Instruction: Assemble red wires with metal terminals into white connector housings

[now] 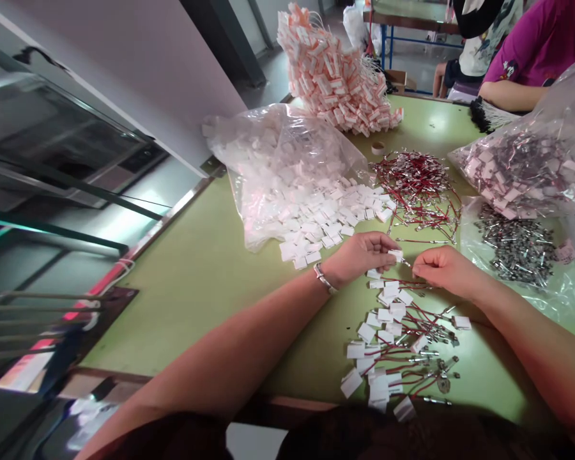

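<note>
Green table (211, 268): my landmark; everything lies on it.
Left hand (364, 254): I see its fingers pinched shut on a small white tag (395, 255), just above the table near its middle.
Right hand (444, 268): just right of that tag, fingers curled closed; what they grip I cannot tell.
Finished pile (397, 348): white tags on red wires, on the table's near side below both hands.
Loose tags (335, 217): spilling from a clear bag (278, 160), farther back.
Red wires (419, 185): heaped beyond the hands.
Metal parts (517, 246): on plastic at the table's right.
</note>
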Demonstrator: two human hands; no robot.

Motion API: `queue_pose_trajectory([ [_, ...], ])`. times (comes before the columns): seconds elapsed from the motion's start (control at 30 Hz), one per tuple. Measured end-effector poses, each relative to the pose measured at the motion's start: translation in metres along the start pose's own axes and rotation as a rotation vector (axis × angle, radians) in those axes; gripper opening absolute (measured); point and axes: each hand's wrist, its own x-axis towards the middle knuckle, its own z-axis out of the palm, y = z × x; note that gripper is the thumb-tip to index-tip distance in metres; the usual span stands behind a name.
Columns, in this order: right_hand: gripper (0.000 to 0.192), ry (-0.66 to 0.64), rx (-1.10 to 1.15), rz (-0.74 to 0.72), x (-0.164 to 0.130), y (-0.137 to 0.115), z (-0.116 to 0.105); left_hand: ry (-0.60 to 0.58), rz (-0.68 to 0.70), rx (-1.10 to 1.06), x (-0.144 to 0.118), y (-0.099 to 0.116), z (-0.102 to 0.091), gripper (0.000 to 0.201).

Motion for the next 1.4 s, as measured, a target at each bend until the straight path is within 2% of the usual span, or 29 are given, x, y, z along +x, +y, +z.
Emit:
queue_pose_trajectory([
  [0.2,0.014,-0.168,0.138,0.150,-0.005,-0.004,0.000,-0.124,-0.008,0.009,-0.003,-0.001,-0.003,0.018],
  [0.3,0.015,-0.223,0.199,0.158,-0.003,0.001,-0.003,-0.127,-0.043,-0.038,-0.004,-0.002,0.000,0.020],
  [0.43,0.019,-0.220,0.257,0.115,0.001,0.010,-0.005,-0.120,-0.080,-0.085,-0.004,-0.003,0.005,0.021],
  [0.53,0.023,-0.165,0.228,0.042,0.003,0.011,-0.001,-0.132,-0.072,-0.094,-0.003,-0.004,0.007,0.022],
  [0.6,0.023,-0.076,0.151,-0.025,0.003,0.008,0.003,-0.098,-0.057,-0.110,-0.002,-0.006,0.009,0.023],
  [0.7,0.021,0.078,-0.099,-0.142,0.001,0.004,0.010,-0.091,-0.061,-0.122,-0.001,-0.010,0.012,0.025],
  [0.8,0.022,0.132,-0.338,-0.226,-0.002,0.002,0.012,-0.118,-0.050,-0.068,-0.001,-0.010,0.015,0.023],
  [0.87,0.023,0.124,-0.414,-0.251,-0.002,0.002,0.010,-0.124,0.033,0.059,-0.001,-0.003,0.012,0.018],
  [0.93,0.024,0.138,-0.488,-0.292,0.000,0.003,0.005,-0.069,0.215,0.317,-0.003,0.010,0.002,0.015],
  [0.97,0.024,0.166,-0.544,-0.324,0.002,0.004,0.002,-0.019,0.332,0.500,-0.004,0.018,-0.006,0.017],
  [1.0,0.025,0.204,-0.611,-0.355,0.005,0.005,0.000,0.087,0.420,0.685,-0.005,0.026,-0.015,0.020],
  [1.03,0.025,0.235,-0.680,-0.378,0.007,0.006,-0.002,0.195,0.452,0.863,-0.006,0.032,-0.025,0.020],
  [1.1,0.025,0.243,-0.797,-0.389,0.011,0.009,-0.002,0.231,0.375,1.164,-0.008,0.039,-0.043,0.019],
  [1.2,0.024,0.125,-0.868,-0.378,0.010,0.011,0.006,0.170,0.259,1.414,-0.006,0.034,-0.057,0.022],
  [1.33,0.031,-0.113,-0.869,-0.503,0.000,0.007,0.012,0.145,0.231,1.552,-0.004,0.020,-0.053,0.024],
  [1.4,0.033,-0.095,-0.890,-0.487,0.000,0.005,0.007,0.158,0.218,1.596,-0.003,0.017,-0.051,0.025],
])
